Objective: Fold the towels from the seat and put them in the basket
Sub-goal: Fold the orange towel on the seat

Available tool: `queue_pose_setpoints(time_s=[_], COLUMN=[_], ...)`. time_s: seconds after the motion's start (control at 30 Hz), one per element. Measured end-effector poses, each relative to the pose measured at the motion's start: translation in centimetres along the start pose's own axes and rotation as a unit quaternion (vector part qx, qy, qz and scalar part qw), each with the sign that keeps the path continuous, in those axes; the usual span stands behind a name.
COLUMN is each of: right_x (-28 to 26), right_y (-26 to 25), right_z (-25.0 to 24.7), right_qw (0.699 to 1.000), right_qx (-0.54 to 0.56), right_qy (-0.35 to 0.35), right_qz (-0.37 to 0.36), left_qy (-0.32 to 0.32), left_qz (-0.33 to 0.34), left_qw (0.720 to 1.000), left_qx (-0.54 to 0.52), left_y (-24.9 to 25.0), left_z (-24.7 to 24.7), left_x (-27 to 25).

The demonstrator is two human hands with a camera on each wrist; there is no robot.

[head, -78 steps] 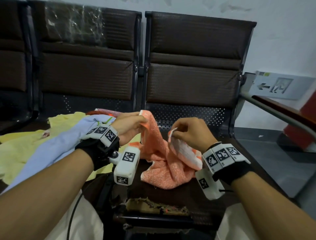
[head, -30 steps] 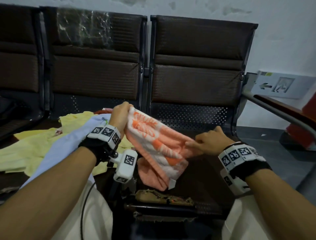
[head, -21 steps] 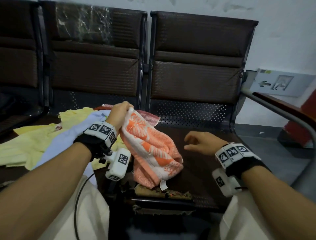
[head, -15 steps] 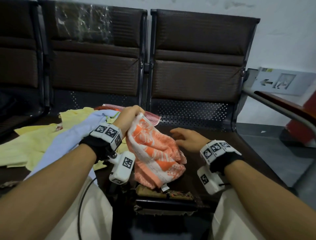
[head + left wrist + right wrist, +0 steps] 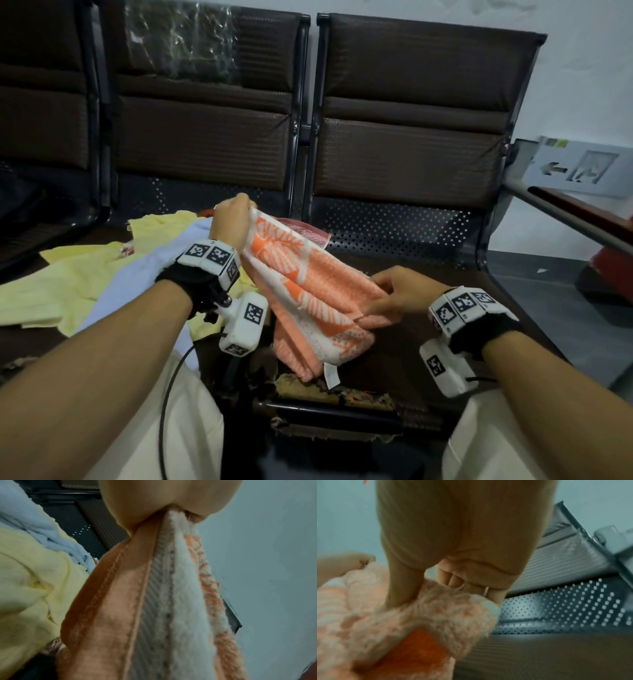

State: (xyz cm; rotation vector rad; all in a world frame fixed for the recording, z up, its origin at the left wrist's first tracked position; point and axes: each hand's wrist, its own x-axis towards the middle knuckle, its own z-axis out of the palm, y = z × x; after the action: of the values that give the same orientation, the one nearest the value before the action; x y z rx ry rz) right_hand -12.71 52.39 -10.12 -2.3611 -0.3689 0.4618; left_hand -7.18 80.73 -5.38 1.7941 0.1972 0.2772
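Towel, orange and white, stretched between both hands above dark seat. Upper corner pinched in left hand, raised near perforated seat back; in left wrist view two edges, an orange hem and a white fluffy band, bunched together and clamped under curled fingers. Opposite end pinched by right hand, lower and to the right; thumb and fingers pressed together on fluffy edge in right wrist view, ring on one finger. Cloth slopes down from left grip to right grip; rest of it sags in folds below that line, lowest folds resting near torn front edge of seat, small white label hanging at bottom. Pile on neighbouring seat to the left: yellow cloth, pale blue cloth over it, pink-red piece behind orange towel. No basket in any view. Grey sign with arrow at far right against wall.
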Motion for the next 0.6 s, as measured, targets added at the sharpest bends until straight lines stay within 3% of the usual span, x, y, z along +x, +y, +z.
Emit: queue_pose_setpoints(time_s=[0.13, 0.33, 0.6], right_x=[-1.3, -2.6, -4.7], right_y=[0.9, 1.4, 1.1], right_z=[-1.0, -1.7, -2.8], right_qw=[0.979, 0.949, 0.901], right_qx=[-0.192, -0.22, -0.321], right_qy=[0.031, 0.216, 0.271], right_qz=[0.063, 0.062, 0.105], left_qy=[0.048, 0.015, -0.069], left_qz=[0.022, 0.02, 0.041], left_qw=[0.999, 0.999, 0.994], left_qx=[0.001, 0.021, 0.08], left_y=[0.2, -0.1, -0.9], left_z=[0.1, 0.4, 0.5], left_x=[0.3, 0.1, -1.2])
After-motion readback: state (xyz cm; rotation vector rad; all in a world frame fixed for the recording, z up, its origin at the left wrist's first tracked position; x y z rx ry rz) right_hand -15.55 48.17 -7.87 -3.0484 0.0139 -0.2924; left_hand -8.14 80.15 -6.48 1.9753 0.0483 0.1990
